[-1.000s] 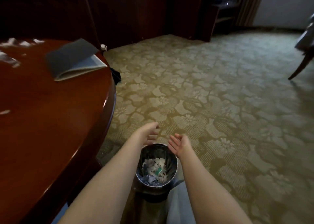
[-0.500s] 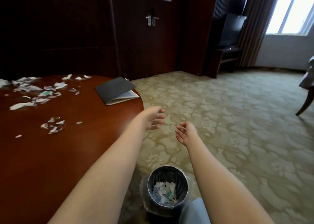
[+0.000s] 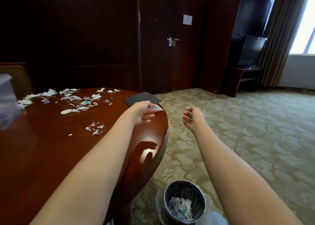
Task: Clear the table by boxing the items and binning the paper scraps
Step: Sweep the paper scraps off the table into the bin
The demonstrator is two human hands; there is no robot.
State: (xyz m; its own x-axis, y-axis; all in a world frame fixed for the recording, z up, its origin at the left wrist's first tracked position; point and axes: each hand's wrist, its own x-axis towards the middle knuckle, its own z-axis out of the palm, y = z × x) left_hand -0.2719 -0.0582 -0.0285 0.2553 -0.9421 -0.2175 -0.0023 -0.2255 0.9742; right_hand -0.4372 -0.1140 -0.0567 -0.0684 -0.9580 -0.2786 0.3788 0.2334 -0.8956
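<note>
Both hands are seen empty: left hand [image 3: 142,113], loosely open, partly hides a dark notebook [image 3: 142,97]; right hand [image 3: 192,118] is cupped open. Paper scraps [image 3: 71,102] remain on the table [image 3: 42,148]; bin [image 3: 185,201] is cut off below.

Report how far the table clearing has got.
Done: some paper scraps already lie in the bin on the floor. In hand: nothing; the left hand and right hand are both open and empty, out over the table edge and the carpet. Left: many scraps are strewn across the table, and the dark notebook is unboxed.
</note>
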